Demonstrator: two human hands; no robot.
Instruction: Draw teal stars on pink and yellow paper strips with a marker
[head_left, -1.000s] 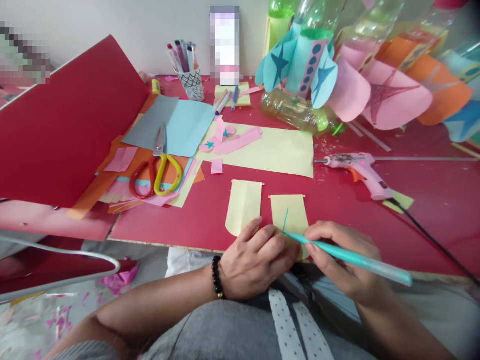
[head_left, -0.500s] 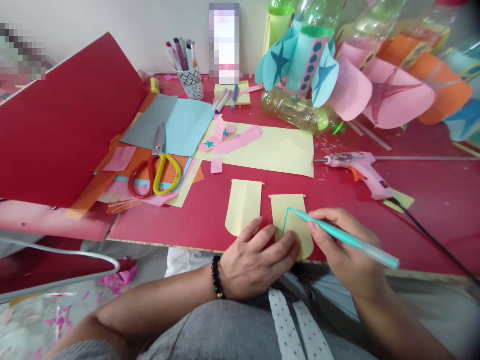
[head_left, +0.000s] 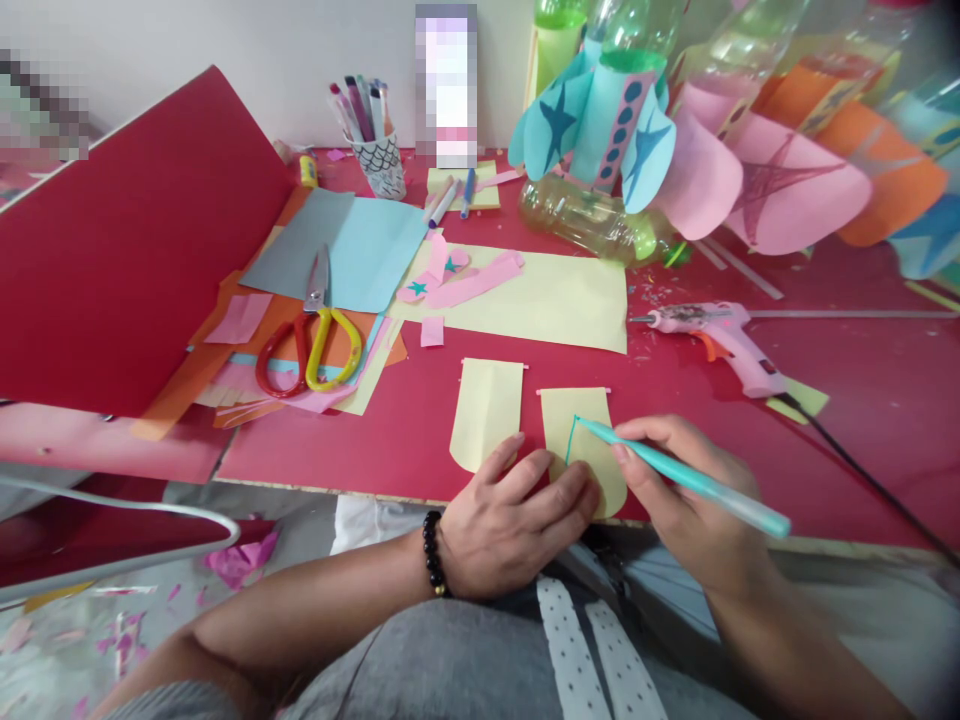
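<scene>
A teal felt-tip pen [head_left: 694, 478] is pinched in my right hand [head_left: 697, 515], its tip at the top of a slanting teal line on a pale yellow paper piece [head_left: 592, 425]. Fingers spread, my left hand [head_left: 517, 520] lies flat at the table's front edge, pressing on the lower left of that piece. Its index finger touches the bottom corner of a second yellow paper piece [head_left: 487, 410] to the left. Both pieces have one rounded end, and a thin pink strip shows along the straight top. My left fingers hide part of the drawn piece.
Scissors [head_left: 319, 330] rest on coloured paper scraps at left, before an upright red board [head_left: 142, 250]. A pink glue gun [head_left: 720, 335] with a black cord lies at right. Behind are a pen cup [head_left: 379, 165], a lying plastic bottle [head_left: 585, 220] and paper-finned bottles [head_left: 637, 120].
The pen's rear end has shifted slightly left while its tip stays near the same spot. My left hand has hardly moved.
</scene>
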